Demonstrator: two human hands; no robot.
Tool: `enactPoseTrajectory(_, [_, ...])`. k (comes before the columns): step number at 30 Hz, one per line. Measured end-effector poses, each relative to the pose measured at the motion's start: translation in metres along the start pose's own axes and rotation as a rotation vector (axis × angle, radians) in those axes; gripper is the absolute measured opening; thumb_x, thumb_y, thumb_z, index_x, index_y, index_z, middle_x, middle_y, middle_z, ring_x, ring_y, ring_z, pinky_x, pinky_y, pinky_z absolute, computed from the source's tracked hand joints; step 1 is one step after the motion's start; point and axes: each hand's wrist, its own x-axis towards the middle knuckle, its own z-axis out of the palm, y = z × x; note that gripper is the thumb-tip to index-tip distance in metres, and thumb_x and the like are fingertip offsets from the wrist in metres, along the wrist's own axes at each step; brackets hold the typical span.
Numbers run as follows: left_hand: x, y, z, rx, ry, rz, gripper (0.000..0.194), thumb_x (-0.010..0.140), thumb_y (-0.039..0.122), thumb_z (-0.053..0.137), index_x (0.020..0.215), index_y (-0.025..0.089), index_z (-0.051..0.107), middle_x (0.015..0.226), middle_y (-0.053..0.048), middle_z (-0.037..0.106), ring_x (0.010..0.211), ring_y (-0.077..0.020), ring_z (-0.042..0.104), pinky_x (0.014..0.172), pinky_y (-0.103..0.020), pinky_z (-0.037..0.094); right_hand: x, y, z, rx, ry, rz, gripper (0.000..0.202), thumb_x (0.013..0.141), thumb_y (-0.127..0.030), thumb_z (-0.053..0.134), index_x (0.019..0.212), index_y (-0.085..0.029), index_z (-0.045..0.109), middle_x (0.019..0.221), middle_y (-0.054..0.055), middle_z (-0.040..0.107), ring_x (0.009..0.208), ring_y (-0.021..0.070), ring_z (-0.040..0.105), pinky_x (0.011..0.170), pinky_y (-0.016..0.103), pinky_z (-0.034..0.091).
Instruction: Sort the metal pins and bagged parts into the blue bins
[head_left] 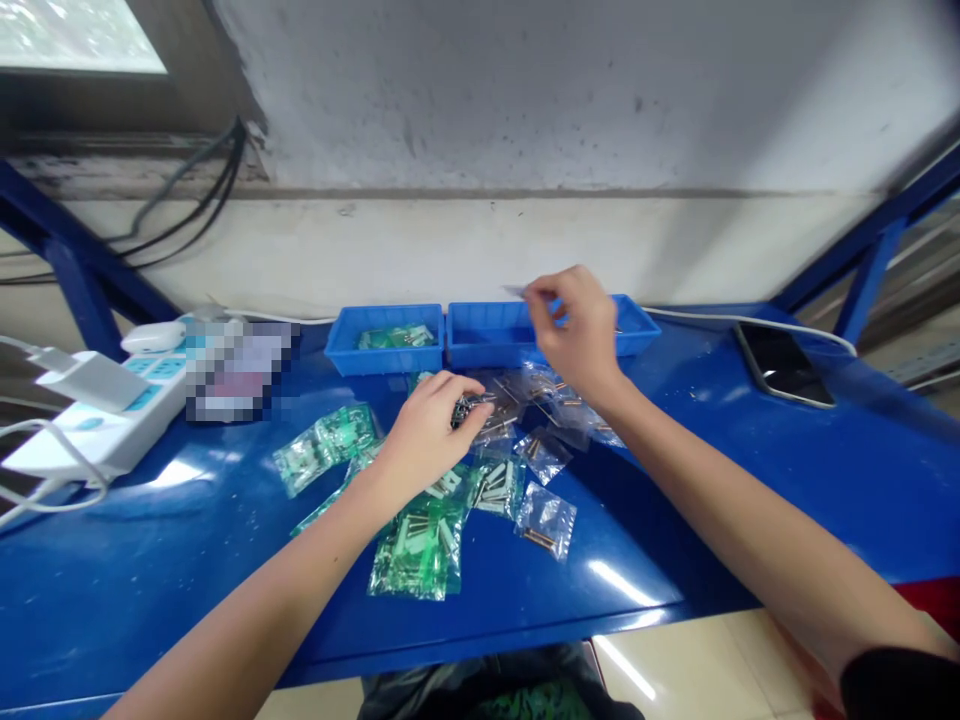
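Note:
My left hand (431,425) is closed around some small dark metal pieces, low over the packets at the middle of the table. Raised above the right part of the blue bins, my right hand (574,325) pinches a small thin pale piece (514,291) between thumb and fingers. Green packets (420,545) with white and metal parts lie below and left of my left hand. Clear packets (547,520) with brass-coloured pins spread between and below the hands. Green packets also lie in the left blue bin (345,357). The long blue bin (487,350) stands beside it, partly behind my right hand.
A white power strip (112,425) with plugs and cables stands on the blue table (225,560) at the left, near a blurred flat object (244,375). A black phone (784,365) lies at the right. A white cable runs along the wall behind the bins.

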Motion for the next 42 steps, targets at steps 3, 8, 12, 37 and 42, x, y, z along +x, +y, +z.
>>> enactPoseTrajectory(3, [-0.002,-0.006,0.003,0.143,-0.084,0.063,0.026,0.084,0.039,0.056,0.101,0.02,0.06,0.104,-0.008,0.058,0.104,-0.0295,0.047,0.09,-0.047,0.038,-0.002,0.012,0.002,-0.121,-0.277,-0.065,0.02,0.085,-0.032,0.053,0.091,-0.017,0.066,0.083,0.009,0.064,0.092,0.0263,0.055,0.081,0.041,0.04])
enactPoseTrajectory(8, [-0.005,-0.009,0.006,0.171,-0.12,0.062,0.022,0.082,0.035,0.06,0.1,0.022,0.061,0.103,-0.006,0.058,0.099,-0.0284,0.048,0.093,-0.048,0.035,-0.031,0.017,-0.026,-0.114,-0.089,0.033,0.02,0.088,-0.029,0.049,0.093,-0.02,0.066,0.083,0.006,0.067,0.091,0.0247,0.055,0.084,0.042,0.041])
enactPoseTrajectory(12, [-0.001,-0.01,0.004,0.122,-0.143,0.043,0.006,0.082,0.027,0.059,0.081,0.021,0.061,0.088,-0.004,0.058,0.088,-0.0247,0.051,0.086,-0.043,0.039,-0.048,0.015,-0.028,-0.077,-0.148,0.095,0.016,0.086,-0.026,0.051,0.082,-0.02,0.065,0.074,0.004,0.066,0.08,0.0227,0.056,0.074,0.038,0.044])
enactPoseTrajectory(37, [-0.004,0.007,0.007,-0.532,0.059,-0.201,0.008,0.085,0.026,0.059,0.091,0.022,0.062,0.077,0.002,0.064,0.07,-0.0115,0.061,0.064,-0.023,0.05,-0.069,-0.033,-0.021,0.183,-0.286,-0.062,0.01,0.088,-0.016,0.049,0.085,-0.014,0.058,0.071,0.004,0.057,0.065,0.0141,0.05,0.059,0.029,0.041])
enactPoseTrajectory(42, [-0.004,0.006,0.003,-0.34,0.105,-0.049,0.009,0.087,0.021,0.056,0.091,0.023,0.063,0.082,0.002,0.066,0.07,-0.0107,0.061,0.062,-0.022,0.048,-0.069,-0.033,-0.02,0.166,-0.31,-0.05,0.014,0.089,-0.018,0.049,0.081,-0.013,0.059,0.064,0.002,0.055,0.059,0.0125,0.047,0.056,0.027,0.038])
